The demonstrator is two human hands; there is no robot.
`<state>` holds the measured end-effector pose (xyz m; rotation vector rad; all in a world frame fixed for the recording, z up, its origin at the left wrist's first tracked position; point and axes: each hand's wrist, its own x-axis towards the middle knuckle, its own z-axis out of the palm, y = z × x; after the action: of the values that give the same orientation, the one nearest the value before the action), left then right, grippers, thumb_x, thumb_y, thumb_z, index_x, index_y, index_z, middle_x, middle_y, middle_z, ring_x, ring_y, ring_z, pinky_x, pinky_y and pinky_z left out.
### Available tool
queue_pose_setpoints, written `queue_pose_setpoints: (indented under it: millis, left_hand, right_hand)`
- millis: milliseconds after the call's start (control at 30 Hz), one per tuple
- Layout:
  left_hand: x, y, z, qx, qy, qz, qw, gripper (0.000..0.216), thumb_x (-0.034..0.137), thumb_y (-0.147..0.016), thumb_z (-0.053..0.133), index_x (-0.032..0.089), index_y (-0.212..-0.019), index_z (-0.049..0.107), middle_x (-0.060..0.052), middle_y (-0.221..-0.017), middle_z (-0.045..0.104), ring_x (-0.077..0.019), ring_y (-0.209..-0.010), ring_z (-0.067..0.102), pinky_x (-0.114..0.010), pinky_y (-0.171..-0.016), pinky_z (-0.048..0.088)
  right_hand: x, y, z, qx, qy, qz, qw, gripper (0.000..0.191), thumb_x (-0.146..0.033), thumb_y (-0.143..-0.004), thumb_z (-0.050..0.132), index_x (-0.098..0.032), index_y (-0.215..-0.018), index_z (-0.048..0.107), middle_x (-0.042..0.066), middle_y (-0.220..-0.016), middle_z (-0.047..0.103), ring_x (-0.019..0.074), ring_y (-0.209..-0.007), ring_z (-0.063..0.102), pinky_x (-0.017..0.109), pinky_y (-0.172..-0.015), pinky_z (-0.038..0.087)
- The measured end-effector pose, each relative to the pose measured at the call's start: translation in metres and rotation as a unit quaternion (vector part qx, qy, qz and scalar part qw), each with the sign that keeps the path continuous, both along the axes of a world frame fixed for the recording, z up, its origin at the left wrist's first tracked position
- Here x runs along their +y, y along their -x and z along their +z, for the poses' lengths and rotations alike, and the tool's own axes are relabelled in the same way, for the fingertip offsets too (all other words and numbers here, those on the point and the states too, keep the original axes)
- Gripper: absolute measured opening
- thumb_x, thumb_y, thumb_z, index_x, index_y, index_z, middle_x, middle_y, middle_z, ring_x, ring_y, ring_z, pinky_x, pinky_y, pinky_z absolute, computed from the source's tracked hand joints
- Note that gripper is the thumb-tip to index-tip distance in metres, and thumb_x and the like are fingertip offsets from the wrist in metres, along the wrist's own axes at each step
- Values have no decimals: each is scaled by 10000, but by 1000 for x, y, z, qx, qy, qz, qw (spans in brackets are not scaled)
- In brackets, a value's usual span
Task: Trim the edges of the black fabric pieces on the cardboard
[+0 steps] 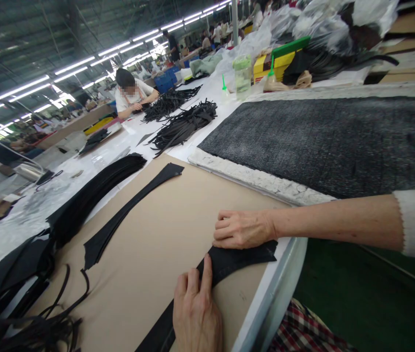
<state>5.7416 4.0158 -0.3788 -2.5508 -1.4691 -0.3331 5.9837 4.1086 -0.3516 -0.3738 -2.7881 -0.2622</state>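
The left hand (196, 313) is lying nearest the camera at the bottom edge, its fingers held together and flat, the fingertips pressing down on a curved black leather strip (229, 261) that is lying on the tan cardboard sheet (163, 234) at the near edge of the table; the right hand (242, 229) is coming in from the right, its fingers loosely curled and resting on the upper edge of the same strip, not pinching it; a second long black strip (126, 215) is lying diagonally across the cardboard, well apart from both hands; a fanned stack of black strips (93, 195) is sitting just beyond it to the left; a dark grey felt mat (332, 142) is covering the table to the right; a clear plastic bottle (243, 76) is standing farther back; another person (132, 95) is sitting at the far end of the table.
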Motion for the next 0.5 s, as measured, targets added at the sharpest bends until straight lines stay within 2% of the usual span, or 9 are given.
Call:
queue_pose_setpoints:
  millis: [200, 300, 400, 500]
  left_hand:
    - [1, -2, 3, 30, -19, 2, 999, 599, -39, -796, 429, 169, -1356, 478, -48, -886, 522, -213, -833, 446, -377, -790, 423]
    - [5, -4, 7, 8, -23, 8, 1000, 539, -45, -805, 421, 191, -1273, 549, -68, -1007, 544, -215, -910, 487, -369, -806, 430]
    - [13, -13, 12, -20, -33, -33, 999, 475, -33, -828, 417, 167, -1238, 551, -79, -1163, 543, -211, -1015, 503, -347, -865, 434]
    - [20, -28, 14, -52, -14, -72, 996, 527, -65, -808, 410, 121, -1295, 487, -73, -1127, 576, -193, -991, 515, -316, -877, 447]
  right_hand:
    - [1, -11, 2, -15, 5, -11, 1000, 196, -141, -1029, 430, -116, -1033, 624, 50, -866, 560, 186, -825, 500, 348, -815, 353]
    - [-1, -12, 2, -14, 9, -15, 1000, 182, -138, -1023, 442, -105, -1062, 617, 52, -873, 559, 188, -827, 496, 357, -820, 349]
    - [-3, -12, 2, -18, 12, -23, 999, 177, -152, -1021, 453, -104, -1095, 607, 55, -891, 561, 193, -831, 491, 369, -828, 344]
    - [-4, -13, 0, -20, 12, -31, 999, 174, -157, -1026, 448, -115, -1074, 609, 54, -897, 566, 195, -845, 491, 376, -846, 338]
